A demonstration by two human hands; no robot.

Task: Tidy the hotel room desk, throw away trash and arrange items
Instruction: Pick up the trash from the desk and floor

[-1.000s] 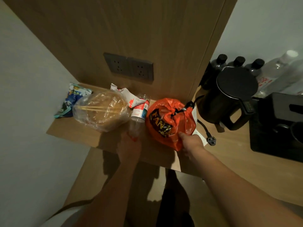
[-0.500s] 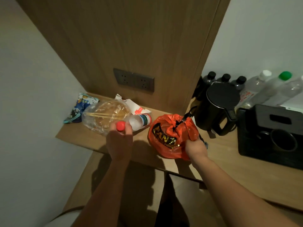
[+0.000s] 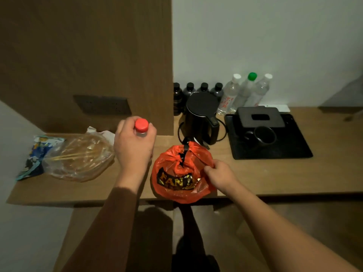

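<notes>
My left hand point(image 3: 133, 146) grips a plastic bottle by its neck, and only its red cap point(image 3: 141, 125) shows above my fingers; the bottle body is hidden behind the hand. My right hand point(image 3: 221, 174) pinches the right side of a tied orange plastic bag point(image 3: 176, 173) with dark lettering, which sits at the desk's front edge. To the left lie a clear bag holding a bowl and chopsticks point(image 3: 78, 156), a blue snack wrapper point(image 3: 35, 154) and crumpled white paper point(image 3: 102, 132) on the wooden desk point(image 3: 275, 177).
A black kettle point(image 3: 202, 118) stands behind the orange bag, its cord looping around it. Several dark bottles point(image 3: 196, 91) and three clear water bottles point(image 3: 245, 91) line the wall. A black tray point(image 3: 290, 150) carries a tissue box and cups. A wall socket panel point(image 3: 102, 105) sits left.
My left hand has lifted the red-capped bottle up off the desk and turned it upright. My right hand keeps its hold on the orange bag, now nearer the front edge.
</notes>
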